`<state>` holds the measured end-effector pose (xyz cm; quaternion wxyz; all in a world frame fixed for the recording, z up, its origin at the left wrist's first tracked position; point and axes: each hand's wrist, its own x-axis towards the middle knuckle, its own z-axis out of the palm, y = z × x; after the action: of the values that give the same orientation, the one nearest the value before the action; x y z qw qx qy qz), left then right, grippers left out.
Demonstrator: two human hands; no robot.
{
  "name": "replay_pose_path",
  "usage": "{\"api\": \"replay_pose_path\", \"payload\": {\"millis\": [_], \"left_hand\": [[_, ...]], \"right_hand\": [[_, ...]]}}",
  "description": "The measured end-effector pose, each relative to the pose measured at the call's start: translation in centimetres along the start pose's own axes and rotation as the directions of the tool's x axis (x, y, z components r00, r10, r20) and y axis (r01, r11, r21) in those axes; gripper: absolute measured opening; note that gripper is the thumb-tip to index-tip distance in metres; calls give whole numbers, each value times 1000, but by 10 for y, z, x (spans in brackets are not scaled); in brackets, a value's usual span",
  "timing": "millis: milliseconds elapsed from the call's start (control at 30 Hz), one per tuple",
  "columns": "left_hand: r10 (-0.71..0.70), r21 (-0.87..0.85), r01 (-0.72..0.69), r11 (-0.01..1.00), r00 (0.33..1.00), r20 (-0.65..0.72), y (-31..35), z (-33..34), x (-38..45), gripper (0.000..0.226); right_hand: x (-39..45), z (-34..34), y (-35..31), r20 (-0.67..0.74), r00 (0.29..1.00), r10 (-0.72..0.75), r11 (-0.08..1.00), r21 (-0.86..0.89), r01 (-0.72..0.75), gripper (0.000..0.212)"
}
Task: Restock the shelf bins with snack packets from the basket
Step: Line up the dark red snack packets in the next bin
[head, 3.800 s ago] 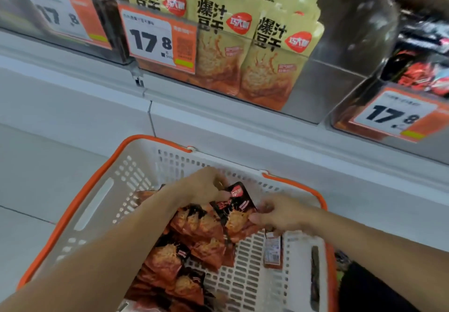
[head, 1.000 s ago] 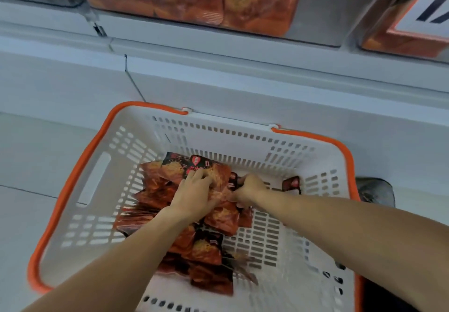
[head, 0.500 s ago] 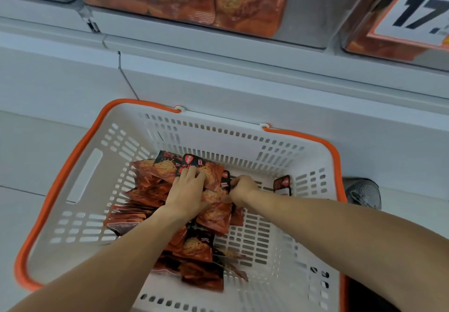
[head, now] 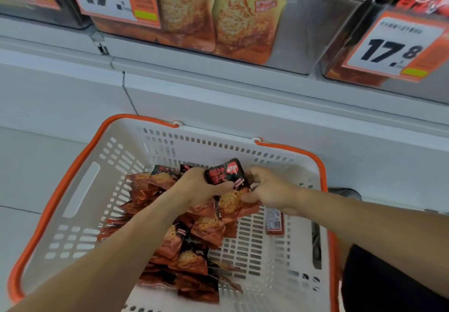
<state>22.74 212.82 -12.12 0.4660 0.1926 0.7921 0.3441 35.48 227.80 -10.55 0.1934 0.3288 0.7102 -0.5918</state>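
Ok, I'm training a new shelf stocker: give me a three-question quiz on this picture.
1. True or false: both hands are inside the basket.
2. The left hand holds: A) a price tag B) a bunch of snack packets C) nothing.
3. What price shows on the tag on the right-hand bin?

Key: 1 true; 2 B; 3 17.8. The right hand also has a grip on the bunch.

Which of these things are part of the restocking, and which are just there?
Part of the job: left hand, right hand, small snack packets, basket, shelf bin.
Just there: price tags, big yellow pouches.
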Motion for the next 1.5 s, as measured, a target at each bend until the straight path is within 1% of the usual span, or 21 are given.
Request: {"api": "replay_pose_path", "payload": {"millis": [33,100,200,300,400,500,567,600,633,700,767,833,900,967,1033,1133,1233,1300,1367,1433,1500], "left_hand": [[61,-65,-60,996,998,9,12,-1,-6,31],[235,-70,-245,967,964,-122,40,-7,-20,23],[487,-50,-534,844,802,-347,99,-21,-45,21],[686,-11,-749,662,612,-393,152,-20,-72,22],[791,54,-857,513,448,-416,189,-4,-96,22],[836,282,-882,378,194,-514,221,13,-105,32],[875,459,-842,283,30,-484,239,23,-98,41],[890,520,-809,274,8,-457,248,27,-92,47],[893,547,-779,307,37,-448,255,30,-85,56],[868,536,-729,425,162,-469,264,33,-73,75],[854,584,-645,493,232,-465,267,35,-62,90],[867,692,-535,486,197,-457,267,40,-53,94],[867,724,-496,480,143,-477,266,43,-47,94],[868,734,-490,470,105,-486,265,43,-44,94],[881,754,-482,447,91,-464,264,39,-41,95],[889,763,-474,439,108,-444,260,37,-41,95],[902,782,-465,415,94,-422,258,37,-39,93],[904,795,-452,405,70,-421,257,36,-35,88],[902,799,-443,407,58,-427,256,36,-34,89],[901,789,-464,403,53,-430,256,37,-33,90],[904,781,-485,393,52,-423,257,37,-34,90]], "right_hand": [[-12,-4,-11,-22,998,-62,998,6,62,34],[-34,-15,-33,-101,972,-211,977,-38,208,27],[-71,-45,-73,-209,846,-491,868,-196,455,22],[-116,-79,-102,-257,663,-703,709,-318,629,28],[-152,-105,-107,-307,488,-817,577,-434,692,17],[-177,-127,-104,-430,231,-873,442,-494,749,23],[-191,-149,-102,-506,35,-862,362,-566,741,24],[-199,-161,-102,-535,-48,-843,351,-616,706,23],[-206,-175,-101,-559,-113,-822,362,-664,654,21],[-216,-206,-100,-585,-173,-792,429,-736,525,18],[-213,-237,-97,-639,-112,-761,561,-735,380,16],[-196,-261,-95,-718,19,-696,691,-663,288,18],[-177,-279,-100,-767,201,-610,791,-575,207,22],[-164,-291,-113,-757,393,-522,838,-542,68,25],[-152,-296,-128,-734,492,-469,824,-564,-55,23],[-129,-299,-144,-751,523,-403,860,-507,-65,29],[-117,-301,-152,-807,484,-339,825,-502,-259,40],[-117,-302,-155,-835,443,-325,827,-478,-296,39],[-117,-303,-155,-839,446,-310,872,-438,-217,33],[-118,-305,-154,-833,491,-255,952,-306,-26,34],[-120,-304,-152,-840,494,-222,975,-186,122,40]]}}
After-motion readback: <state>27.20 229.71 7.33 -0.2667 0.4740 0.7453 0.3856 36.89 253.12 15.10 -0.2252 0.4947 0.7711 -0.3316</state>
